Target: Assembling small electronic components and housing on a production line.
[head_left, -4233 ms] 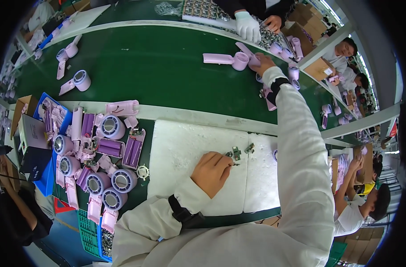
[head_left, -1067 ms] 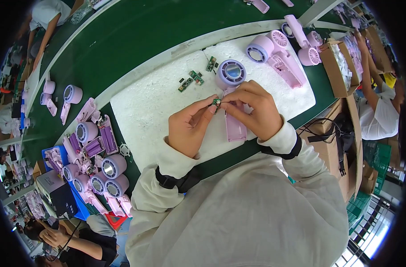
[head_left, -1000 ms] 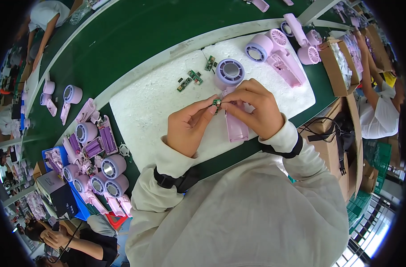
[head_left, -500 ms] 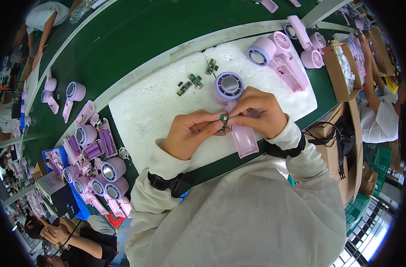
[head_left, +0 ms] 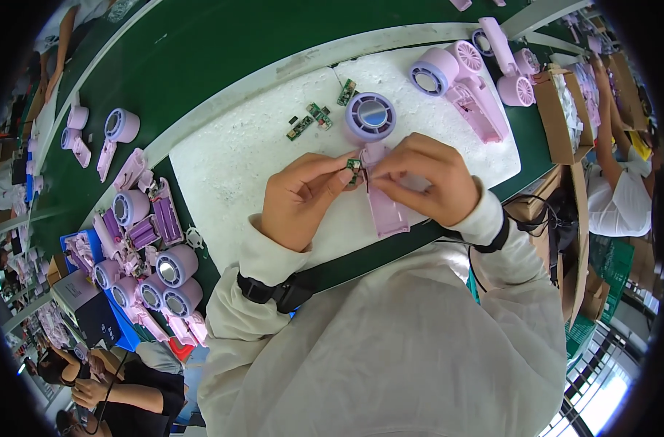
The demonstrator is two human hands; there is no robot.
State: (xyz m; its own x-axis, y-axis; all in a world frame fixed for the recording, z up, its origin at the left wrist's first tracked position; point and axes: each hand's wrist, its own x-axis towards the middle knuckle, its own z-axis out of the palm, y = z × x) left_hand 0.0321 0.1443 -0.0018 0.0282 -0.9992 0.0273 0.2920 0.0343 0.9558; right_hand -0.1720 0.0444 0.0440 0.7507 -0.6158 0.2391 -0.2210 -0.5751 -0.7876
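Noted a green surface (head_left: pixel 336 275) bearing white foam sheeting (head_left: pixel 230 167), probably laid down to cushion parts and to show small ones against a pale ground. Found at left a crowded heap of pink and purple fan parts (head_left: pixel 175 266), apparently placed off the foam to leave working room. Found at the foam's upper right a pink fan (head_left: pixel 428 73), set apart. Located at the hands a lilac fan (head_left: pixel 370 120), lying with round head away from the wearer and hollow handle (head_left: pixel 387 211) pointing back, cavity upward, likely for access to the inside. Observed left hand (head_left: pixel 295 204) beside the handle, with thumb and forefinger closed in a pinch. Observed right hand (head_left: pixel 437 182) over the handle, with thumb and forefinger brought nearly together and remaining fingers curled; cannot tell whether gripping anything. Counted three loose boards (head_left: pixel 319 114) beyond, probably spread for easy pickup. Traced to the left pinch one small green circuit board (head_left: pixel 354 169), near the handle's neck, judged gripped by the edge to expose its face. Noted lastly a thin dark wire (head_left: pixel 366 178) close to the right fingertips; unable to confirm contact.
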